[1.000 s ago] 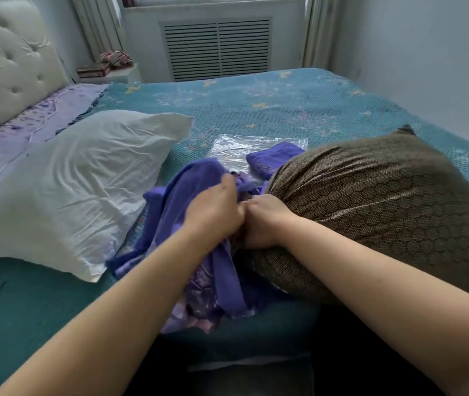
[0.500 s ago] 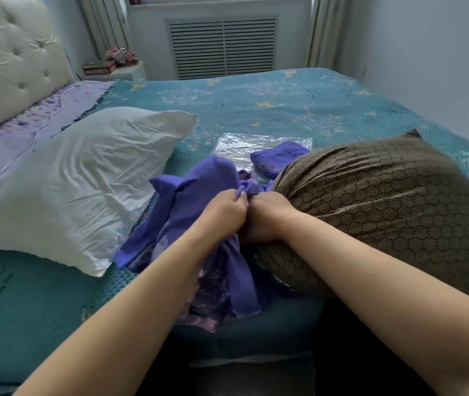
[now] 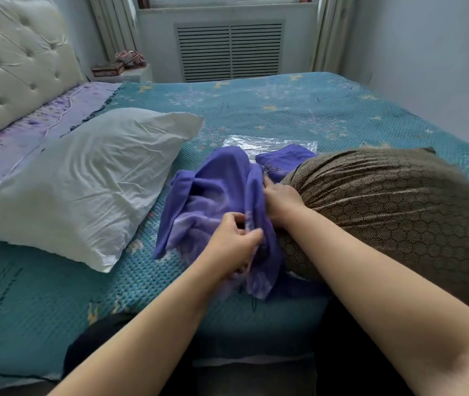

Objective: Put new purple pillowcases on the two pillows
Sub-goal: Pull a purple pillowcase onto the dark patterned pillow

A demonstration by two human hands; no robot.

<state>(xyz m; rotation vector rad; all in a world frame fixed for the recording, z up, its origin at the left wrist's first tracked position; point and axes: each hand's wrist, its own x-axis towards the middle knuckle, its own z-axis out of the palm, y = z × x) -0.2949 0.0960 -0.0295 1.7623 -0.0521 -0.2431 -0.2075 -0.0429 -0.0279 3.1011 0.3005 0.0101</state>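
A crumpled purple pillowcase [image 3: 213, 201] lies bunched on the bed between two pillows. My left hand [image 3: 234, 244] pinches its near edge. My right hand [image 3: 280, 200] grips the cloth where it meets the left end of a brown honeycomb-patterned pillow [image 3: 384, 212] on the right. A bare white pillow [image 3: 84, 178] lies to the left, untouched. A second folded purple pillowcase [image 3: 281, 161] sits behind, partly on a clear plastic bag [image 3: 259, 142], partly hidden by the brown pillow.
The bed is covered with a teal woven mat [image 3: 284, 110]. A tufted cream headboard [image 3: 13, 61] is at far left, with a nightstand [image 3: 124, 72] beyond. A radiator grille [image 3: 229, 50] and curtains stand at the far wall.
My hands have parted: the left one has slid down toward me along the pillowcase's edge, and the right has stayed at the brown pillow's end. The purple cloth is spread wider.
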